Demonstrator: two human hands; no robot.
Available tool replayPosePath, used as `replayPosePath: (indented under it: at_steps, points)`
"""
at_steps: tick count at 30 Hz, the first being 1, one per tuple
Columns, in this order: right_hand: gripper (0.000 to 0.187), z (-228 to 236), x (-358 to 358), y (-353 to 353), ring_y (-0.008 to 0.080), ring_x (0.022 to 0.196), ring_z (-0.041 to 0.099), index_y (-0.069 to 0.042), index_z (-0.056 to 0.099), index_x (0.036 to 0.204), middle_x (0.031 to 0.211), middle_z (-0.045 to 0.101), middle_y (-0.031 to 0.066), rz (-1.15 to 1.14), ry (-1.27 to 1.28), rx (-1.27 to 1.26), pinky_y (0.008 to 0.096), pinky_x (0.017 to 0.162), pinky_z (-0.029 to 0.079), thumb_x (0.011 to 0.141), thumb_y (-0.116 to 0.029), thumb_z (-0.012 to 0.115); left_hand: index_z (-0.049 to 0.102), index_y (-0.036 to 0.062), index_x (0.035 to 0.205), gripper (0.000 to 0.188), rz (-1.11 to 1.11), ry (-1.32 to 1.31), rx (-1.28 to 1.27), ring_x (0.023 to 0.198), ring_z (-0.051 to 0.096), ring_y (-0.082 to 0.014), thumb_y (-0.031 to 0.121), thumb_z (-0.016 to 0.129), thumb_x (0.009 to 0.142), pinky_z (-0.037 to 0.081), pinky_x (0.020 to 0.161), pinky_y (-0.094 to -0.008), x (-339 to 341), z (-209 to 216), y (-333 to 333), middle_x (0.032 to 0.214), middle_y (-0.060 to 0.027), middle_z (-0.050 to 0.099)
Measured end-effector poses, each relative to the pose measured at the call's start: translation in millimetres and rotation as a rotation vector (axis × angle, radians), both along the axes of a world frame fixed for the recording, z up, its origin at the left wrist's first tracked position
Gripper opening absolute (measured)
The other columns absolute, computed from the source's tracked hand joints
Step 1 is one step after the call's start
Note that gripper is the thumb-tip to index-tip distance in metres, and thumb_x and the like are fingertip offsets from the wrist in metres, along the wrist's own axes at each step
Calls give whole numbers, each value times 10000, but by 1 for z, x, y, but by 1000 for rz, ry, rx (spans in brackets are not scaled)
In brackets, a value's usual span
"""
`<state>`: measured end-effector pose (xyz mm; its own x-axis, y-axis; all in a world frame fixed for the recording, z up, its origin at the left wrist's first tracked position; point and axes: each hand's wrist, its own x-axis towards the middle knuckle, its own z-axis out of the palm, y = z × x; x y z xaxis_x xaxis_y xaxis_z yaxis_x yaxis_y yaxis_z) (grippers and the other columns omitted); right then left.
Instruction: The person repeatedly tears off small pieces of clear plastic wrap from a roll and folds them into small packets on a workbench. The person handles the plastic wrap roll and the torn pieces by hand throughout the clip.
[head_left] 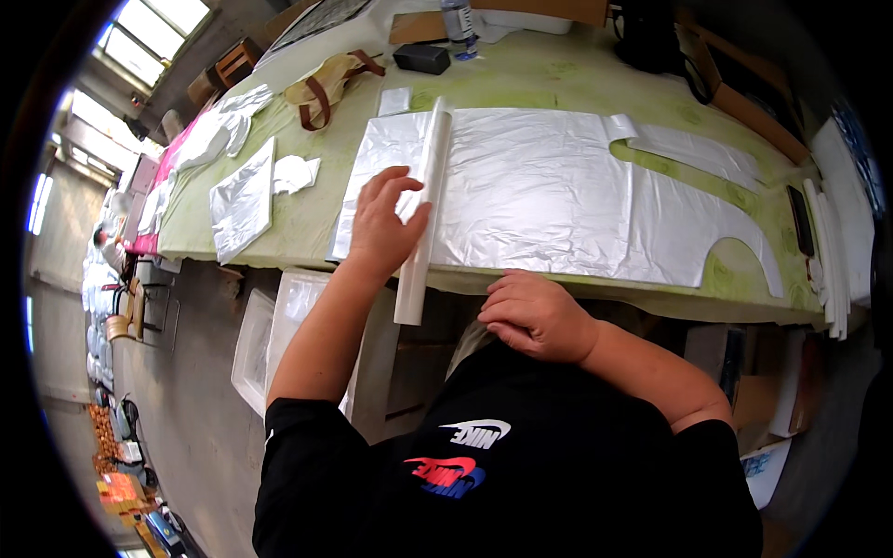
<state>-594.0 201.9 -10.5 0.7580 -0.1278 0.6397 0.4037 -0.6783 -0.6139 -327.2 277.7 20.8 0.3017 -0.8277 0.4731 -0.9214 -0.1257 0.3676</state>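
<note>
A shiny white plastic apron [539, 195] lies flat on the table in front of me, its neck and strap cut-outs toward the right. Across its left part lies a long white tube [435, 167], whose near end juts past the table's front edge. My left hand [386, 219] is over the plastic just left of the tube, fingers apart and slightly bent, the thumb reaching to the tube; nothing is gripped. By the front edge, close to my body, my right hand [539, 316] has its fingers curled together, with nothing visible in them.
Folded white plastic pieces [244, 200] lie to the left on the green table cover [521, 79]. Farther back are a cloth bag [326, 84], a black box [422, 59] and a bottle [459, 28]. A phone [800, 220] and white rolls [823, 256] lie at the right. Clear bins [256, 344] stand below.
</note>
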Motion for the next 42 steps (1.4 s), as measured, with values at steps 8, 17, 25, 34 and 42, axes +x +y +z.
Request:
replayPosePath:
  at_steps: [8,17,25,34,42]
  points:
    - [116,-3,-10,-3,301,911,652,-56,715,924,914,690,95,-26,43,65,409,831,529,812,-56,743,630,124,1317,505,329,48,237,1411,374,-392,120,610,812,303,1193,-440,38,-4,24,1545,-168,418]
    - [119,-8,-14,-4,281,900,665,-77,718,938,914,703,77,-24,111,95,391,811,533,821,-73,740,191,118,1612,900,492,-106,599,1512,253,-348,375,677,899,273,1218,-415,53,-22,-6,1627,-150,306]
    - [150,-8,-23,-4,271,923,680,-60,713,982,974,712,93,-66,116,131,354,825,543,835,-45,739,181,130,1616,853,535,121,375,1139,638,-381,230,636,902,495,1007,-419,131,-16,12,1197,-226,659]
    - [950,-4,-4,8,269,1140,608,-150,109,1623,1447,443,216,55,399,909,363,936,519,904,-133,729,99,219,1639,751,-97,1455,-99,938,613,-195,127,512,1018,540,831,-333,-53,11,-71,1195,-137,649]
    - [970,0,-22,-3,221,927,647,-163,-3,1627,1223,553,178,-147,435,1116,349,742,576,920,-33,648,477,97,1489,509,-154,572,64,1418,413,-397,214,590,1006,363,1139,-480,-110,-50,-106,1506,-226,469]
